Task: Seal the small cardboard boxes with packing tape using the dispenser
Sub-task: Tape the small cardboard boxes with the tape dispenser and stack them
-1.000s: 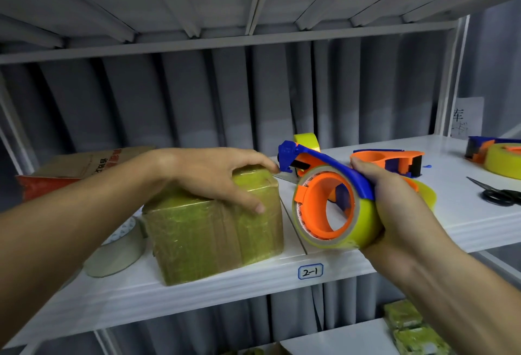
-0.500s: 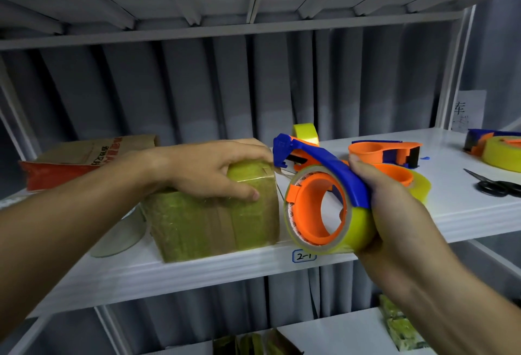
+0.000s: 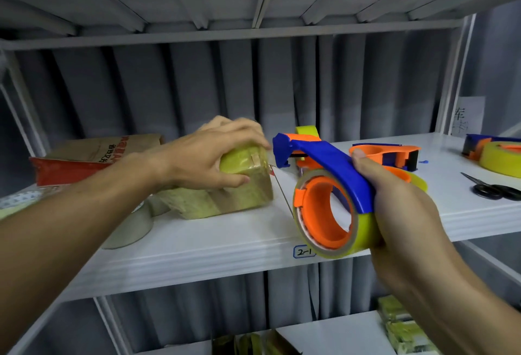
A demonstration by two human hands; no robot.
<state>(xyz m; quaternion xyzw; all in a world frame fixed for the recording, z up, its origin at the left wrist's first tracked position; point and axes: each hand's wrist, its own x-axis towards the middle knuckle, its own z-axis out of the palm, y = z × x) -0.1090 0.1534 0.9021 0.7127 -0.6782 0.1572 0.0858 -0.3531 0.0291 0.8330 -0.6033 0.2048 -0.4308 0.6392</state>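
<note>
A: Quick one. Where's the box?

B: The box (image 3: 225, 188) sits on the shelf (image 3: 214, 244), left of centre, already wrapped in yellowish tape and tipped up on its near edge. Your left hand (image 3: 208, 157) grips its top right corner, fingers curled over the far side, thumb on the near face.

A: And the dispenser?

B: The dispenser (image 3: 327, 194) is in your right hand (image 3: 400, 208), fingers wrapped round the roll and blue handle, thumb on top. Its blue nose is just beside the box corner. A thin strip of tape (image 3: 279, 188) runs down from that corner to the roll.

A: Risks?

B: The strip looks slack and edge-on. I'd judge it could twist or stick to itself if you pull at an angle. The box is tilted, so a hard tug may drag it toward the shelf edge. Your left fingertips are close to the cutter, so watch them.

A: Clutter?

B: Scissors (image 3: 493, 189) and spare dispensers (image 3: 394, 154) on the right, well apart.
</note>
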